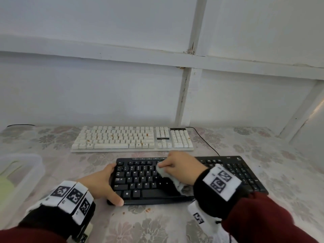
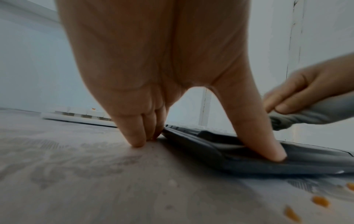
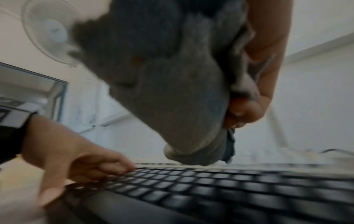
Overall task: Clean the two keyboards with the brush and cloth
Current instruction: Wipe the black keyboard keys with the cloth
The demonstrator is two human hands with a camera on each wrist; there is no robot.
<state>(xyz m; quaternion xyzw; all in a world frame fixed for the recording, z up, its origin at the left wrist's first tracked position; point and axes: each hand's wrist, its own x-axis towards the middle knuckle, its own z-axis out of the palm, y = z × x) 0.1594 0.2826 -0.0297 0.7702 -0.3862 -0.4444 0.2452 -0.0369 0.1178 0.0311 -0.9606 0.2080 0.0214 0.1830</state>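
Note:
The black keyboard (image 1: pixel 140 183) lies nearest me on the flowered tablecloth. My left hand (image 1: pixel 105 183) braces its left end: the thumb (image 2: pixel 268 148) presses on the front corner and the straight fingertips (image 2: pixel 136 141) rest on the table at its edge. My right hand (image 1: pixel 177 168) grips a bunched grey cloth (image 1: pixel 162 171) and holds it against the upper middle keys; the cloth's (image 3: pixel 172 98) tail hangs under my wrist. Behind lies the white keyboard (image 1: pixel 129 139), with orange crumbs among its keys. No brush is in view.
A translucent plastic box (image 1: pixel 21 172) stands at the left table edge with something pale green inside. Orange crumbs (image 1: pixel 148 209) lie on the cloth before the black keyboard. A black cable (image 1: pixel 208 144) runs from the white keyboard. The white wall is close behind.

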